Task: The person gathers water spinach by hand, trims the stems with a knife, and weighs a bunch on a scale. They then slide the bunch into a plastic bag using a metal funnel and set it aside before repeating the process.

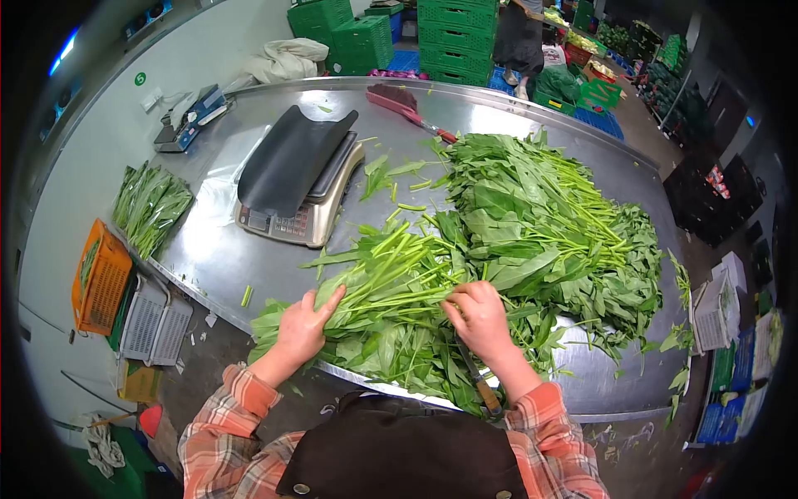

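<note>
- On the scale [287, 229]: a curved tray [291, 162]; under the scale: the table [218, 258].
- Left of it, by the table's edge: bagged greens [150, 208].
- Behind it, to the left: a device [189, 121].
- Behind it, to the right: a brush [403, 101]; farther back, past the table: stacked crates [455, 37].
- Right of it: a heap of greens [540, 216].
- Before it, to the right: the front pile of greens [374, 333], a knife [480, 381] at its right side.
</note>
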A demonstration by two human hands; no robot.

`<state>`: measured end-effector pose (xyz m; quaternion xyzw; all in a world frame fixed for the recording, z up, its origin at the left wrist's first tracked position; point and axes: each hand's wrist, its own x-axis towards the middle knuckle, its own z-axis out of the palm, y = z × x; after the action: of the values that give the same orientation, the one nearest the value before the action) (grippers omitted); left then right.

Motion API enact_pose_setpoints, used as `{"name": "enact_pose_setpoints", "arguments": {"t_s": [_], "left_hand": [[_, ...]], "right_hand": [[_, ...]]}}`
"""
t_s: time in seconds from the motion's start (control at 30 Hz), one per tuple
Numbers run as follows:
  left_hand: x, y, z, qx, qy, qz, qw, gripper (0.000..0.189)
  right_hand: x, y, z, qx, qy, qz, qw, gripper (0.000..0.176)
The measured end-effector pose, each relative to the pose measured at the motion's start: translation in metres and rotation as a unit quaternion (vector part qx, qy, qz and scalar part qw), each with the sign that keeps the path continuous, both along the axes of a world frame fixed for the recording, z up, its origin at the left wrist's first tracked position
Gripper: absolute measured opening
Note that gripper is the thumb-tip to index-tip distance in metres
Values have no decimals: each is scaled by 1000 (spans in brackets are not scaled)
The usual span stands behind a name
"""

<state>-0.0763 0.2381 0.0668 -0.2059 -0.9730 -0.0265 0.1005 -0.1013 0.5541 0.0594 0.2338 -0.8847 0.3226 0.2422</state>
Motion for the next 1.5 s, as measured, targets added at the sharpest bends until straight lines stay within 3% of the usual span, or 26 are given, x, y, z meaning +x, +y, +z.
{"name": "enact_pose_setpoints", "arguments": {"t_s": [0.17,0.2,0.27,0.3,0.43,0.47,0.5,0.57,0.6,0.67,0.73,0.77,0.8,0.87,0.97,1.0,1.07,1.13,1.2,1.27,1.33,1.37,1.47,1.5], "left_hand": [[4,5,19,0,84,-75,994,79],[5,7,23,2,83,-82,993,78],[8,11,30,6,82,-96,992,77],[6,10,30,0,89,-103,991,77],[4,-8,30,-21,95,-89,991,75],[5,-13,31,-28,87,-80,993,75],[6,-16,32,-38,91,-77,992,75],[7,-21,36,-59,96,-75,991,74],[6,-22,38,-71,97,-81,989,74],[4,-20,43,-92,100,-99,986,73],[1,-13,47,-119,101,-122,980,72],[0,-9,49,-131,101,-135,977,71],[0,-5,52,-127,99,-148,976,71],[0,3,56,-117,98,-170,974,69],[0,4,64,-121,97,-183,971,63],[-1,1,63,-119,98,-177,972,63],[0,-9,61,-115,97,-166,975,63],[0,-15,62,-103,116,-166,974,63],[-2,-28,60,-99,126,-152,975,62],[-1,-43,64,-90,173,-158,968,57],[-3,-55,68,-91,215,-168,958,55],[-4,-58,70,-85,224,-176,955,54],[-5,-54,84,-86,210,-203,952,51],[-6,-51,85,-87,220,-206,949,52]], "right_hand": [[-22,-23,15,118,28,-77,990,30],[-26,-26,17,141,-108,-15,984,31],[-31,-29,16,174,-369,111,906,34],[-29,-28,-13,-8,-369,121,922,32],[-29,4,-23,-281,-425,30,860,21],[-27,11,-13,-504,-490,-74,708,15],[-29,26,-38,-678,-376,32,630,18],[-29,37,-13,-743,-320,39,587,23],[-29,39,-2,-712,-297,77,631,22],[-31,32,26,-539,-315,-21,781,23],[-34,1,26,-380,-210,35,900,17],[-39,-15,34,-223,-87,74,968,15],[-41,-29,44,-54,38,110,992,18],[-32,-51,48,92,-26,141,985,23],[-43,-53,-1,-125,-102,115,980,16],[-43,-47,1,-291,-287,108,906,11],[-52,-31,-9,-517,-354,83,775,6],[-42,-26,7,-735,-338,84,582,5],[-60,23,-25,-825,-281,159,464,7],[-54,55,-10,-875,-227,152,399,11],[-45,59,13,-863,-254,194,390,13],[-39,53,23,-825,-282,202,447,16],[-33,36,24,-577,-287,155,749,26],[-32,37,20,-468,-370,95,797,22]]}}
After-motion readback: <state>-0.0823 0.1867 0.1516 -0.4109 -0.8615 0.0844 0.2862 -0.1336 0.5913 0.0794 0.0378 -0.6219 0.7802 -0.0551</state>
